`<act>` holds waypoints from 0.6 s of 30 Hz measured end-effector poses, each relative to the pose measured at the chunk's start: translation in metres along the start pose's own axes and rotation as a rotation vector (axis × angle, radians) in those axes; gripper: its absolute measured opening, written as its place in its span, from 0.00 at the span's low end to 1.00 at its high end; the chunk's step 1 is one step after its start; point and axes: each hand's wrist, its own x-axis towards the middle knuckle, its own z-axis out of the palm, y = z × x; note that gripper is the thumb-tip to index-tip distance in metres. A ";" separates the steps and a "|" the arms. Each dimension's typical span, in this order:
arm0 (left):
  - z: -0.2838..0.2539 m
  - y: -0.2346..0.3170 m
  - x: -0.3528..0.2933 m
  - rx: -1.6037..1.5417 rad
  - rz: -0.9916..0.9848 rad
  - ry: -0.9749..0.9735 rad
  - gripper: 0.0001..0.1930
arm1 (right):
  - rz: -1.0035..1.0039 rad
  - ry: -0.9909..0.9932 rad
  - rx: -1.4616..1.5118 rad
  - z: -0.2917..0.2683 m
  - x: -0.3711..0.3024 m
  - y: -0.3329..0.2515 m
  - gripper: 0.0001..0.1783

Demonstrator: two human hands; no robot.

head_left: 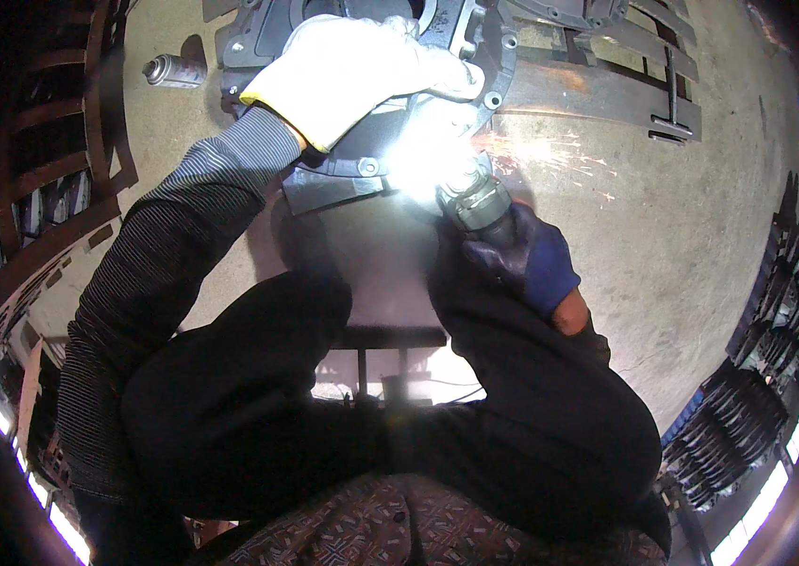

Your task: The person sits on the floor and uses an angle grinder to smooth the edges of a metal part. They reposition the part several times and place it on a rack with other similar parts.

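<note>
A big grey metal casting (475, 38) with round bolt holes lies on the floor at the top middle of the frame. A very bright white glow (418, 165) sits at its lower edge, and orange sparks (550, 151) fly off to the right of it.

The left hand (352, 71) wears a pale glove. It lies flat on top of the metal casting and presses down on it, with the fingers spread over the part and not wrapped around anything. Its arm has a grey striped sleeve (183, 236) that runs down to the lower left.

The right hand (522, 255) wears a dark blue glove. It is closed tight around a power tool (475, 200) with a ribbed grey body. The tip of the tool points up and left into the bright glow, so the tip itself cannot be seen.

Below the hands are the person's knees in black trousers (513, 406), bent wide apart. A small dark stool (385, 338) shows between them.

A spray can (171, 70) lies on its side on the concrete floor (701, 236) at the upper left, near the casting. Rusty metal bars (607, 90) lie at the upper right. Stacks of dark metal parts (749, 424) stand at the right edge.
</note>
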 end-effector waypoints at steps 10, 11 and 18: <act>-0.004 -0.001 0.001 -0.032 0.010 -0.020 0.21 | 0.021 0.051 0.102 -0.002 -0.011 0.003 0.39; -0.004 -0.001 0.000 -0.025 0.005 -0.025 0.22 | 0.013 0.049 0.097 -0.003 -0.013 0.008 0.42; -0.003 -0.001 0.002 0.036 -0.043 -0.024 0.28 | -0.012 0.028 0.043 0.002 -0.015 0.019 0.49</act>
